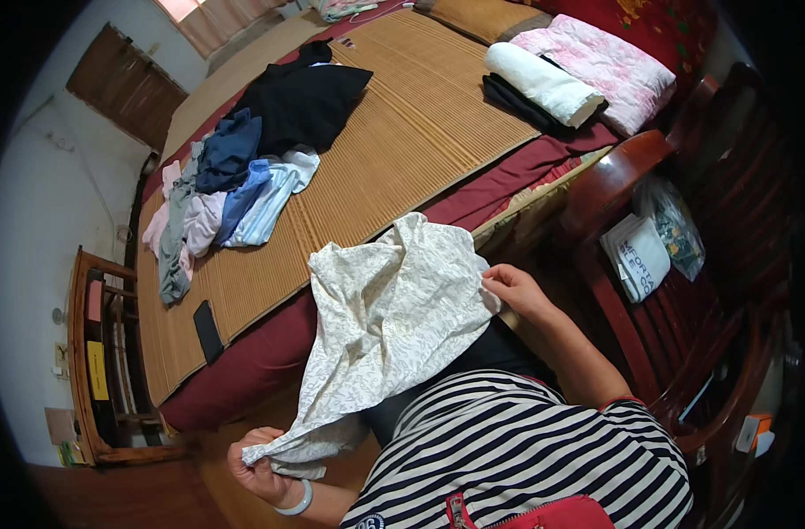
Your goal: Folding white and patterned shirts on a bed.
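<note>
A white garment with a fine grey pattern (402, 297) hangs spread between my two hands, partly resting over the near edge of the bed. My left hand (260, 466), with a pale bangle on its wrist, grips one gathered corner low at the left. My right hand (514, 289) pinches the garment's right edge between thumb and fingers. Its upper part is creased and folded over itself, so its exact kind cannot be told. Beyond it, on the bamboo mat (402, 132), lies a loose heap of clothes: black cloth (303, 99), a dark blue piece (227, 152) and a blue-striped shirt (267, 205).
A black phone (208, 332) lies at the mat's near left edge. Rolled white cloth (541, 82) rests on folded black cloth beside a pink-patterned quilt (607, 66). On the right, a dark wooden chair (617, 330) holds a folded printed cloth (637, 254) and a plastic bag (673, 228).
</note>
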Demonstrator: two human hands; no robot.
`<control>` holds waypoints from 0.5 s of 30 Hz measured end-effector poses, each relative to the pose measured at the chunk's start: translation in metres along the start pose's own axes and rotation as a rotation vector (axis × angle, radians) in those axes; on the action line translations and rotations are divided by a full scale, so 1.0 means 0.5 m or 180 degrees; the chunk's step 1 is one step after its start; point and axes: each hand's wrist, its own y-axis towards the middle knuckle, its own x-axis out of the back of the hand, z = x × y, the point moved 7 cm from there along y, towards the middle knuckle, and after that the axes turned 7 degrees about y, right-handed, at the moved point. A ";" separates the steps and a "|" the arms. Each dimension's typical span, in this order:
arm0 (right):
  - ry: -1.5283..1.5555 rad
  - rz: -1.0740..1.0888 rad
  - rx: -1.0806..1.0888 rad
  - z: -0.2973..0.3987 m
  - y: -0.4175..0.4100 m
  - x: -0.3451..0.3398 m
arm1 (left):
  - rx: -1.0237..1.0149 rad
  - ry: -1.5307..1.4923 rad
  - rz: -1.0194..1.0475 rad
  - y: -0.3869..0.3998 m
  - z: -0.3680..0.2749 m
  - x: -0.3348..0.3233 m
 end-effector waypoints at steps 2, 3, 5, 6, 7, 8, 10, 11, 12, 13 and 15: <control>-0.0074 0.0126 -0.0180 -0.010 -0.003 -0.001 | 0.0014 0.0033 -0.0062 -0.003 -0.001 0.004; -0.0147 0.0229 -0.0364 -0.017 -0.002 -0.006 | 0.0024 -0.0038 -0.0039 -0.005 -0.001 0.006; -0.0147 0.0264 -0.0402 0.029 -0.014 -0.022 | 0.0029 -0.0063 -0.0071 -0.011 0.002 0.016; 0.0186 0.0171 -0.0181 0.066 -0.020 -0.019 | 0.0002 -0.0132 0.0016 -0.012 0.003 0.014; 0.0519 0.0082 0.0035 0.099 -0.025 -0.014 | -0.0024 -0.0197 0.0099 -0.013 -0.001 0.010; 0.0702 -0.0008 0.0142 0.119 -0.028 -0.003 | -0.0041 -0.0181 0.0063 -0.013 -0.005 0.009; 0.0976 -0.0121 0.0339 0.166 -0.037 0.020 | -0.0057 -0.0169 0.0112 -0.012 -0.008 0.007; 0.1011 -0.0211 0.0464 0.190 -0.041 0.030 | -0.0065 -0.0170 0.0192 -0.012 -0.009 0.004; 0.0897 -0.0317 0.0569 0.221 -0.053 0.038 | -0.0067 -0.0160 0.0168 -0.009 -0.010 0.004; 0.0781 -0.0417 0.0672 0.252 -0.064 0.045 | -0.0169 -0.0181 0.0218 -0.008 -0.017 0.000; 0.0432 -0.0709 0.1025 0.306 -0.092 0.078 | -0.0276 -0.0203 0.0252 -0.001 -0.031 -0.010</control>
